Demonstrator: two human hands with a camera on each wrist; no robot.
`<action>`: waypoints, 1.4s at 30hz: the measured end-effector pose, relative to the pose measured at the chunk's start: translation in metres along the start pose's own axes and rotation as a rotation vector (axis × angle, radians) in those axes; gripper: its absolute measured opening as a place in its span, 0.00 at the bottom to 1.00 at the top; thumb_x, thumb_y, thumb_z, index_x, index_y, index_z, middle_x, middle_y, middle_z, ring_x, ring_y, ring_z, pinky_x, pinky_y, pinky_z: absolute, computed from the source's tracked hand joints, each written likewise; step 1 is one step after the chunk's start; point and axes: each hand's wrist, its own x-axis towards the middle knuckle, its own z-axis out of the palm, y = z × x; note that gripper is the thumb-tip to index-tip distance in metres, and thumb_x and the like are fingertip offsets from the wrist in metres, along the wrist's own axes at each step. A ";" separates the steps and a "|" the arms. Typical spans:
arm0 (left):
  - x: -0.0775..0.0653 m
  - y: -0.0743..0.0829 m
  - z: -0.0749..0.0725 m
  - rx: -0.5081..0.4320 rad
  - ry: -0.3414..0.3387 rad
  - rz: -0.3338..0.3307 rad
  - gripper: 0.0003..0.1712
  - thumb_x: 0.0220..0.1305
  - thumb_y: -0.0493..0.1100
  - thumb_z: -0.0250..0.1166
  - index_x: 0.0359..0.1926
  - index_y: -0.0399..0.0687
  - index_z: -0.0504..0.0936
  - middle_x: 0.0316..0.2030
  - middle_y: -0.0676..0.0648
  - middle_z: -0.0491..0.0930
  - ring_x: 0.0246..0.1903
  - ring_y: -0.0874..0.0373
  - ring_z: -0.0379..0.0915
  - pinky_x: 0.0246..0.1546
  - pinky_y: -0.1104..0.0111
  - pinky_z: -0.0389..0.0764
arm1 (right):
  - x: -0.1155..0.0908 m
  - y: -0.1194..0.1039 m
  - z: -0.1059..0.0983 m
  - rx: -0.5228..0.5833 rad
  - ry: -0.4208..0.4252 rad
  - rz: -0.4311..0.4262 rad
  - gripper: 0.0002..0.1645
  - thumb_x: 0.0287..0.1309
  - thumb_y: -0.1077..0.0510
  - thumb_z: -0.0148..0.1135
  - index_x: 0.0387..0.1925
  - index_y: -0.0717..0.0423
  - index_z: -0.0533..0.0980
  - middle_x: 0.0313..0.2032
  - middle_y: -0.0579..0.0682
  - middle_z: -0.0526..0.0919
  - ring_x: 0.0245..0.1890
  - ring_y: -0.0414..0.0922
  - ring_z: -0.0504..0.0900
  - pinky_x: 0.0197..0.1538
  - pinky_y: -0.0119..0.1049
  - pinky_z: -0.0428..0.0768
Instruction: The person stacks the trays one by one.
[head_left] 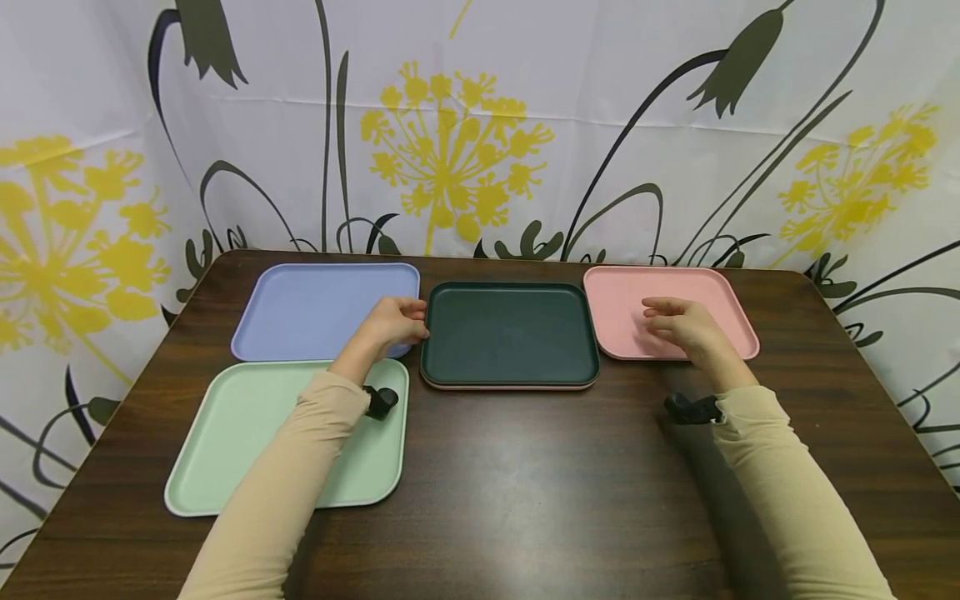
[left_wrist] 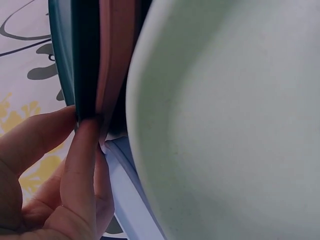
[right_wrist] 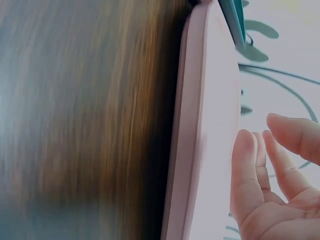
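Observation:
In the head view, my left hand (head_left: 392, 323) is at the left edge of a dark green rectangular tray (head_left: 510, 333). The left wrist view has its thumb and a finger pinching that tray's rim (left_wrist: 86, 60), by the seam with a pinkish tray (left_wrist: 116, 45) stacked beneath. My right hand (head_left: 684, 325) hovers over a pink tray (head_left: 615, 300), its fingers loosely bent and apart. Nothing lies between those fingers (right_wrist: 245, 170) in the right wrist view.
A periwinkle blue tray (head_left: 315, 308) lies at the back left of the dark wooden table (head_left: 540, 483). In front of it a larger pale green tray (head_left: 240, 433) sits under my left forearm. A flower-patterned cloth (head_left: 585, 67) hangs behind the table.

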 end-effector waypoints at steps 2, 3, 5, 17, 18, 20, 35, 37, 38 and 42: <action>-0.001 0.000 0.000 0.008 -0.002 0.002 0.35 0.61 0.26 0.54 0.69 0.30 0.56 0.65 0.30 0.62 0.63 0.41 0.64 0.63 0.57 0.74 | -0.001 0.004 -0.007 0.023 0.009 -0.003 0.32 0.64 0.64 0.51 0.67 0.69 0.58 0.52 0.45 0.77 0.37 0.22 0.72 0.43 0.14 0.77; -0.001 0.000 -0.001 0.011 -0.002 0.002 0.35 0.61 0.26 0.54 0.69 0.30 0.56 0.65 0.30 0.62 0.63 0.41 0.64 0.63 0.57 0.74 | -0.001 0.006 -0.011 0.037 0.015 -0.002 0.32 0.64 0.64 0.51 0.67 0.70 0.58 0.48 0.39 0.77 0.36 0.21 0.72 0.42 0.14 0.77; -0.001 0.001 -0.001 0.016 -0.001 0.004 0.35 0.61 0.27 0.54 0.69 0.30 0.56 0.66 0.30 0.62 0.63 0.40 0.64 0.63 0.56 0.74 | -0.003 0.010 -0.018 0.044 0.018 0.006 0.32 0.66 0.63 0.50 0.68 0.70 0.56 0.47 0.38 0.76 0.35 0.20 0.72 0.42 0.14 0.77; -0.002 0.003 -0.001 0.003 -0.006 -0.009 0.33 0.63 0.28 0.53 0.69 0.32 0.56 0.66 0.31 0.61 0.63 0.40 0.65 0.63 0.56 0.73 | -0.021 0.030 -0.059 0.225 0.120 0.103 0.33 0.65 0.62 0.52 0.67 0.68 0.55 0.30 0.25 0.76 0.33 0.24 0.76 0.38 0.16 0.79; -0.002 0.003 -0.001 0.002 -0.005 -0.008 0.33 0.63 0.28 0.53 0.69 0.32 0.57 0.66 0.31 0.61 0.63 0.40 0.65 0.63 0.56 0.73 | -0.022 0.033 -0.062 0.270 0.129 0.107 0.30 0.64 0.63 0.53 0.66 0.65 0.58 0.29 0.26 0.77 0.32 0.25 0.77 0.37 0.17 0.80; -0.002 0.003 -0.001 -0.002 -0.004 -0.007 0.33 0.63 0.27 0.53 0.69 0.32 0.57 0.66 0.31 0.61 0.63 0.40 0.64 0.63 0.56 0.73 | -0.025 0.039 -0.068 0.356 0.141 0.109 0.23 0.63 0.64 0.54 0.59 0.58 0.66 0.29 0.28 0.78 0.32 0.26 0.78 0.37 0.19 0.80; -0.003 0.002 -0.001 0.010 0.001 -0.012 0.33 0.63 0.28 0.53 0.69 0.32 0.57 0.66 0.32 0.62 0.63 0.40 0.65 0.62 0.56 0.74 | -0.041 0.073 -0.100 0.604 0.192 0.095 0.19 0.58 0.71 0.56 0.24 0.43 0.79 0.25 0.35 0.81 0.27 0.32 0.81 0.32 0.23 0.82; -0.003 0.002 -0.001 0.009 -0.002 -0.014 0.33 0.63 0.28 0.54 0.69 0.32 0.57 0.66 0.32 0.61 0.63 0.40 0.65 0.63 0.56 0.74 | -0.042 0.075 -0.102 0.600 0.208 0.108 0.19 0.58 0.71 0.56 0.24 0.43 0.79 0.25 0.35 0.81 0.27 0.31 0.81 0.31 0.23 0.82; -0.002 0.002 -0.001 0.007 -0.004 -0.016 0.33 0.63 0.28 0.54 0.69 0.32 0.57 0.67 0.32 0.61 0.63 0.40 0.64 0.63 0.57 0.74 | -0.043 0.076 -0.103 0.602 0.213 0.111 0.20 0.58 0.71 0.56 0.23 0.43 0.79 0.25 0.35 0.81 0.27 0.31 0.81 0.31 0.23 0.82; -0.002 0.002 -0.002 0.002 -0.006 -0.018 0.33 0.63 0.28 0.54 0.69 0.32 0.57 0.67 0.32 0.61 0.63 0.40 0.64 0.63 0.57 0.73 | -0.044 0.078 -0.105 0.623 0.221 0.114 0.22 0.58 0.72 0.56 0.21 0.42 0.80 0.24 0.36 0.81 0.26 0.32 0.81 0.31 0.22 0.82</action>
